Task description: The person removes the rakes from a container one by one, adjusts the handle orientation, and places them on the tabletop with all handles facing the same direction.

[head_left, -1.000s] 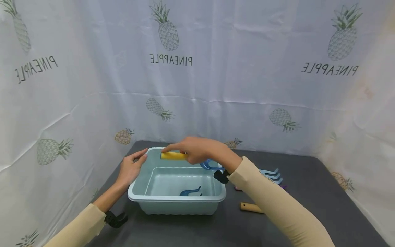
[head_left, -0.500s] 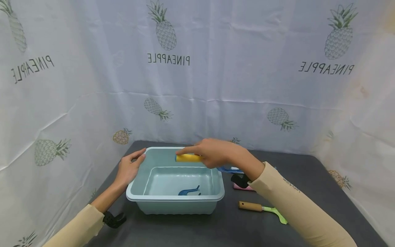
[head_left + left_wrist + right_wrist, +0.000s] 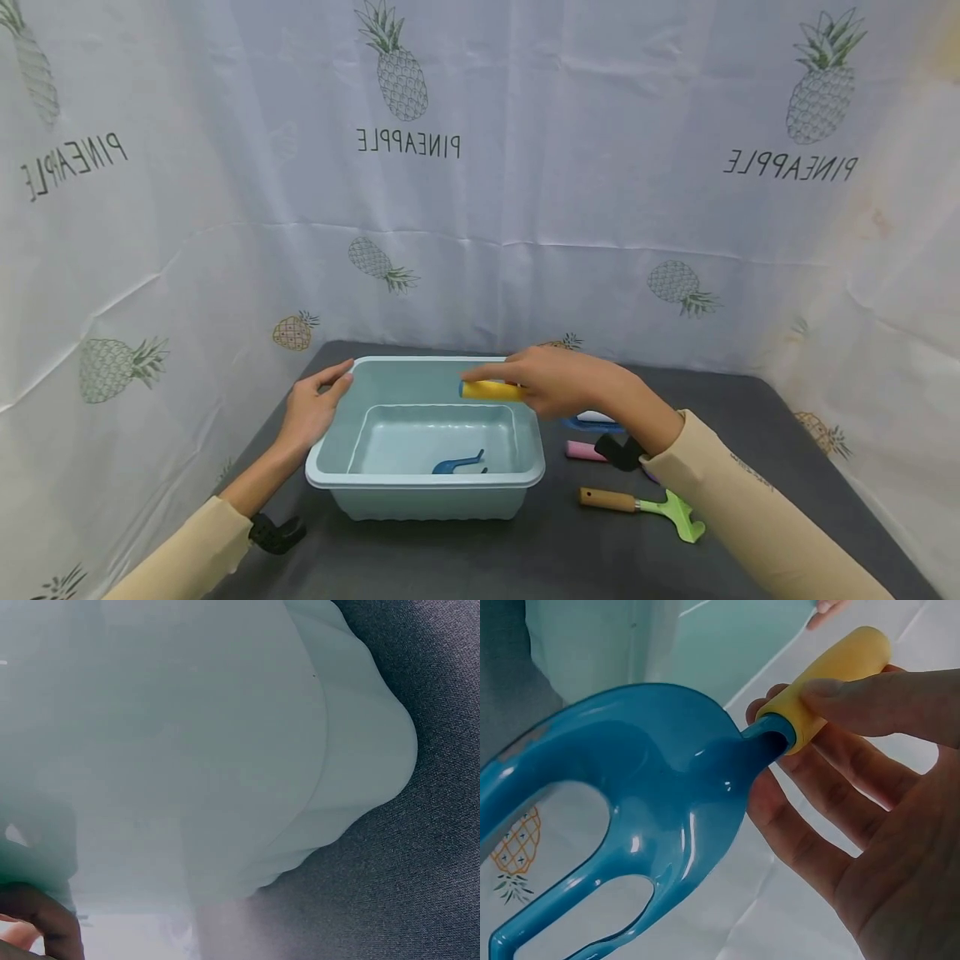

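Note:
My right hand grips the yellow handle of a garden hand fork over the back right rim of the basin. In the right wrist view, the hand fork's blue pronged head extends away from the thumb and fingers. My left hand holds the left rim of the pale blue-green plastic basin, thumb on the inner side. In the left wrist view, the basin's outer wall fills much of the picture, with a bent finger at the lower left. A dark blue pronged piece shows inside the basin, partly hidden by the front wall.
Right of the basin, a green-headed tool with a wooden handle lies on the dark table. Behind it is a pink handle, its far end hidden by the right wrist. A pineapple-print curtain encloses the table.
My right hand has moved to the right with the hand fork, from above the basin's middle toward its right rim. The green-headed tool and pink handle are less covered. My left hand stays at the rim.

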A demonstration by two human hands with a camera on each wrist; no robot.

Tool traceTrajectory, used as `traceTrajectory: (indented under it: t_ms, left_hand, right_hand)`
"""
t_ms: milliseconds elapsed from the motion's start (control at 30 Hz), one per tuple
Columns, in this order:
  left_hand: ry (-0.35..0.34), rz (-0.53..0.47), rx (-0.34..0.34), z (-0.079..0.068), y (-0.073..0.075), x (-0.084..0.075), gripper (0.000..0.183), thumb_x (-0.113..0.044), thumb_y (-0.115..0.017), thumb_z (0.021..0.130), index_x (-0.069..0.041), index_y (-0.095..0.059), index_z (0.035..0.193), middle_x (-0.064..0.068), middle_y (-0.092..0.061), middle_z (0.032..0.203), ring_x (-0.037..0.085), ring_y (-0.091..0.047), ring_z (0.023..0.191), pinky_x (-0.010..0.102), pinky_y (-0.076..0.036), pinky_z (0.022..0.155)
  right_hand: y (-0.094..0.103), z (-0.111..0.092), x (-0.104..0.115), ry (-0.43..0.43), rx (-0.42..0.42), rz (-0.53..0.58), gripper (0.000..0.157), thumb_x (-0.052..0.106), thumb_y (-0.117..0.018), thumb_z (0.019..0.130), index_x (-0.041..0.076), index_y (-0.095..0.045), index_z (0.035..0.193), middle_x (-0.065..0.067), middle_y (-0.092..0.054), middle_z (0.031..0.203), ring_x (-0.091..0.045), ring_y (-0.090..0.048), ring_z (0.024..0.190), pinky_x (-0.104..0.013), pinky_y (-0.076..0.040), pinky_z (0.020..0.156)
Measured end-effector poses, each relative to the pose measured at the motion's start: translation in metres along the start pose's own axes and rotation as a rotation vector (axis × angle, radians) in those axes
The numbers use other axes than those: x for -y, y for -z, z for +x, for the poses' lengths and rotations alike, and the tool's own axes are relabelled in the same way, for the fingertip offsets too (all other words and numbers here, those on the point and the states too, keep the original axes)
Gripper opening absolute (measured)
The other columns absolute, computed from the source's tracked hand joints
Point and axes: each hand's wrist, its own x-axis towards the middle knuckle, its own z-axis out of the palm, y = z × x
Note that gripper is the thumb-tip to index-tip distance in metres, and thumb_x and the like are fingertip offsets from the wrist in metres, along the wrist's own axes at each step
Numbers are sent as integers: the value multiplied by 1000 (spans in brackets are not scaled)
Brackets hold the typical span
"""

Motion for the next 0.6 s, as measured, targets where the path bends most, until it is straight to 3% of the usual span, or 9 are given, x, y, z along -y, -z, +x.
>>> traceTrajectory:
  t_ms: [100, 200, 300, 600]
  left_hand:
    - [-1, -2, 3, 0, -1, 0, 50, -40, -51, 109, -16, -53, 153, 19, -60, 145, 36, -50, 141, 52, -44, 107]
    - [-4, -6, 6, 1, -2, 0, 50, -40, -50, 109, -16, -53, 153, 19, -59, 146, 36, -51, 141, 51, -45, 106]
    - [-3, -10, 8, 1, -2, 1, 50, -39, -51, 109, -16, -53, 153, 19, -60, 145, 36, -51, 141, 50, -44, 106]
    - [-5, -5, -8, 2, -1, 2, 50, -40, -50, 109, -14, -54, 152, 19, -62, 141, 34, -56, 134, 30, -48, 90]
  right_hand:
    - [-3, -10, -8, -28, -22, 38, 81, -11, -49, 93, 40, -45, 156, 1, -68, 106, -11, -48, 76, -27, -43, 69]
    - [-6, -20, -17, -54, -47, 76, 79, -10, -51, 95, 40, -44, 156, 2, -65, 134, -13, -56, 97, -33, -51, 83]
    - [-10, -29, -25, -66, -61, 95, 76, -8, -53, 96, 39, -45, 156, 1, -62, 143, -15, -59, 102, -37, -54, 89]
    - [-28, -54, -42, -109, -58, 129, 71, -2, -56, 99, 35, -44, 157, 1, -70, 129, -8, -60, 87, -31, -54, 80]
